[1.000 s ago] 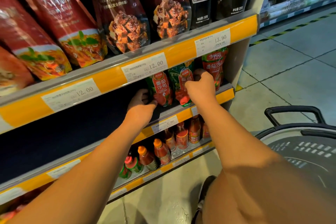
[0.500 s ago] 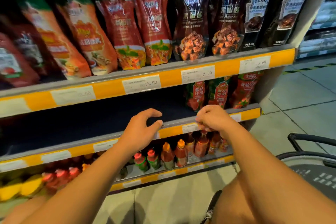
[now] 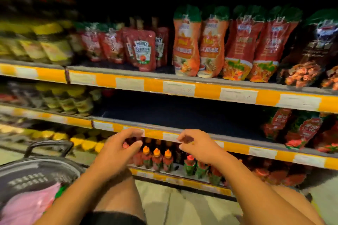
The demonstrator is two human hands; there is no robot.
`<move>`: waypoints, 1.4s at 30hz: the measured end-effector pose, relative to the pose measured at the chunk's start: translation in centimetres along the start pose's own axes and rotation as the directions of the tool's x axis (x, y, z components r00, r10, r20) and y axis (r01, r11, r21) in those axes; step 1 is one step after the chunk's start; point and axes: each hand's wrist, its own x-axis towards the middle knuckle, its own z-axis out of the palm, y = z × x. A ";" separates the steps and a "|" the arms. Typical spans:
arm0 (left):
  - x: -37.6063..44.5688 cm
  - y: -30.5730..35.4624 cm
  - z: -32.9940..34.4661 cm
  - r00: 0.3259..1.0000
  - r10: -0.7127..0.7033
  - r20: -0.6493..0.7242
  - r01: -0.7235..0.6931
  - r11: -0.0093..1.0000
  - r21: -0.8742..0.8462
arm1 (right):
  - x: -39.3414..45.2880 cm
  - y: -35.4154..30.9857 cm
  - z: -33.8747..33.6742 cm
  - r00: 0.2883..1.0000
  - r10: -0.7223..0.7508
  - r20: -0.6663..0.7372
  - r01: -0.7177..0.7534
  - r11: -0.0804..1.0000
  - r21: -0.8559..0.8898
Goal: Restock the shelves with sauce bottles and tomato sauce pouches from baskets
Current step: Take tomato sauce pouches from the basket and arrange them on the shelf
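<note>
Crouching before the shelves, I held my left hand (image 3: 117, 151) and right hand (image 3: 198, 147) out empty, fingers loosely curled and gripping nothing, in front of the middle shelf (image 3: 182, 113), probably because its dark bare stretch needed filling. Red tomato sauce pouches (image 3: 300, 131) stood only at its right end, small orange-capped sauce bottles (image 3: 157, 159) lined the shelf below, and a grey basket (image 3: 36, 171) waited at my left.
</note>
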 end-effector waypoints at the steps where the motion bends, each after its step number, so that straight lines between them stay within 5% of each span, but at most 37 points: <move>1: -1.0 -1.0 -1.5 0.999 -0.022 -0.036 0.022 1.000 -0.011 | 0.5 -1.1 1.0 1.000 -0.015 -0.002 0.015 1.000 -0.007; 6: -6.9 -6.7 -8.8 0.960 -0.216 -0.179 0.217 0.976 -0.012 | 1.9 -8.2 7.1 0.987 -0.155 0.048 0.153 0.987 0.044; 12: -15.3 -13.1 -14.9 0.877 -0.361 -0.319 0.375 0.927 -0.017 | 3.1 -18.3 15.8 0.895 -0.337 0.292 0.386 0.914 -0.127; 23: -27.6 -22.8 -18.0 0.648 -0.603 -0.465 0.560 0.791 -0.246 | 2.4 -29.6 32.1 0.674 -0.354 0.649 0.608 0.764 -0.215; 33: -33.9 -28.2 -16.2 0.402 -0.844 -0.356 0.818 0.506 -0.276 | 0.9 -30.6 43.2 0.601 -0.242 0.761 0.623 0.739 -0.257; 42: -34.5 -28.4 -11.2 0.394 -0.883 -0.256 0.902 0.424 -0.075 | 0.8 -25.2 46.4 0.602 -0.103 0.792 0.596 0.717 -0.360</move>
